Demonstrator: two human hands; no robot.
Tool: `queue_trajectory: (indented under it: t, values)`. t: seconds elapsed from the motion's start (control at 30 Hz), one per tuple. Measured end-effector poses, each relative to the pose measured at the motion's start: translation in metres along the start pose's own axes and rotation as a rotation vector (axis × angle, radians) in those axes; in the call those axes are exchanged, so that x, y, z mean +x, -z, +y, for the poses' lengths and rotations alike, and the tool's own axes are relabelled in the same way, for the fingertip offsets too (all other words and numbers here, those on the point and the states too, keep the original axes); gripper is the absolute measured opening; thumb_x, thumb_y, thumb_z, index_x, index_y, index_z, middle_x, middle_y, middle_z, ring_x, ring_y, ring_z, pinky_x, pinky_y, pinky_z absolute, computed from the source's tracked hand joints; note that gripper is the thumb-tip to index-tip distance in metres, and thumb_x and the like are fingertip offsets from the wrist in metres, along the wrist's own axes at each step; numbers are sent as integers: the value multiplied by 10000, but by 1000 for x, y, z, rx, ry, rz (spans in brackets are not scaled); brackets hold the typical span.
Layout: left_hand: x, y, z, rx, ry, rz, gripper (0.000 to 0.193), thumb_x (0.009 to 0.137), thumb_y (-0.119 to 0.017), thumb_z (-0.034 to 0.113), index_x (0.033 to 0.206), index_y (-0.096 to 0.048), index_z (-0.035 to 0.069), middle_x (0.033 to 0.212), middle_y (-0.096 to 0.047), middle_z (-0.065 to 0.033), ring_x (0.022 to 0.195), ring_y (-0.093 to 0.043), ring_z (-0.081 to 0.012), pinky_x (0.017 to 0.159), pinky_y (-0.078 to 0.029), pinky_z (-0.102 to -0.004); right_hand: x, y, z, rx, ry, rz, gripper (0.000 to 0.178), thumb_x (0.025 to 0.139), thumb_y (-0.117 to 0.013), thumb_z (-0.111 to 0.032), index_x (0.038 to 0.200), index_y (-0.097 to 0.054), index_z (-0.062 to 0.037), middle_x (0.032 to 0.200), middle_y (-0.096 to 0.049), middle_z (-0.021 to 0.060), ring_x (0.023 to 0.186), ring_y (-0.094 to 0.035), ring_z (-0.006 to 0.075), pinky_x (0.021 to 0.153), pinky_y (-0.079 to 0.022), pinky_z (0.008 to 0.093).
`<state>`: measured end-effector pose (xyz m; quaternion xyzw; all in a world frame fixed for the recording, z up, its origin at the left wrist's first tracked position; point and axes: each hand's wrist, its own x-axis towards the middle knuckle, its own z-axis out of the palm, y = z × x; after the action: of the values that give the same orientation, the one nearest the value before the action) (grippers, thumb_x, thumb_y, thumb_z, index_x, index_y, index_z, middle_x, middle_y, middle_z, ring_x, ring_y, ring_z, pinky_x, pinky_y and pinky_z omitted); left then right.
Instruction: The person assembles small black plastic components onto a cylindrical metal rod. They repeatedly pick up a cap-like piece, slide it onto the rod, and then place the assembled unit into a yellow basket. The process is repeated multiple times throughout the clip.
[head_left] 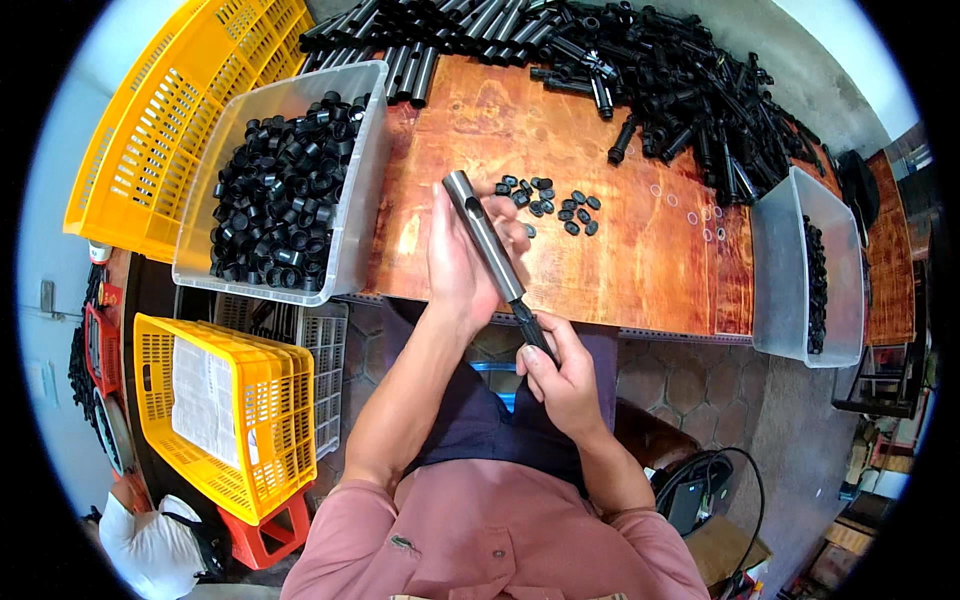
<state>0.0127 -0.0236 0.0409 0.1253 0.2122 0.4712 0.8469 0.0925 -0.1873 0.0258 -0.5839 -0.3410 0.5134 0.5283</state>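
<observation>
A shiny dark tube (485, 235) with an oval hole near its upper end slants over the table's front edge. My left hand (458, 265) is loosely closed round its upper part, the tube lying across the palm and the fingers curled behind it. Its narrower black ribbed end piece (530, 325) is gripped by my right hand (562, 372), thumb and fingers wrapped round it. Just beyond my left fingertips, several small black oval plugs (570, 215) are scattered on the wooden table (450, 120).
At left stands a clear bin (340, 235) of black caps beside a yellow crate (130, 170). Shiny tubes (410, 70) and a heap of black parts (690, 90) fill the back. Thin clear rings (672, 200) lie near a right-hand bin (780, 270). Another person (150, 540) is at lower left.
</observation>
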Motion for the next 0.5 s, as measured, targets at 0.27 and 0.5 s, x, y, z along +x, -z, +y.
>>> queue_trajectory:
  t: [0.27, 0.5]
  values:
    - [25, 18, -3, -176, -35, 23, 403, 1061, -384, 465, 1029, -520, 86, 764, -475, -19, 561, -418, -107, 548, -402, -260, -1, 12, 7, -282, 554, 350, 586, 984, -493, -381, 1369, -445, 58, 1328, -523, 167, 1237, -512, 251, 1078, -368, 381]
    - [11, 11, -31, -109, 2, 154, 452, 1038, -345, 560, 990, -533, 152, 719, -479, 21, 502, -390, -100, 437, -335, -261, 13, -6, 2, -208, 706, 488, 721, 1006, -361, -564, 1372, -414, 55, 1461, -405, 209, 1390, -378, 309, 1155, -270, 427]
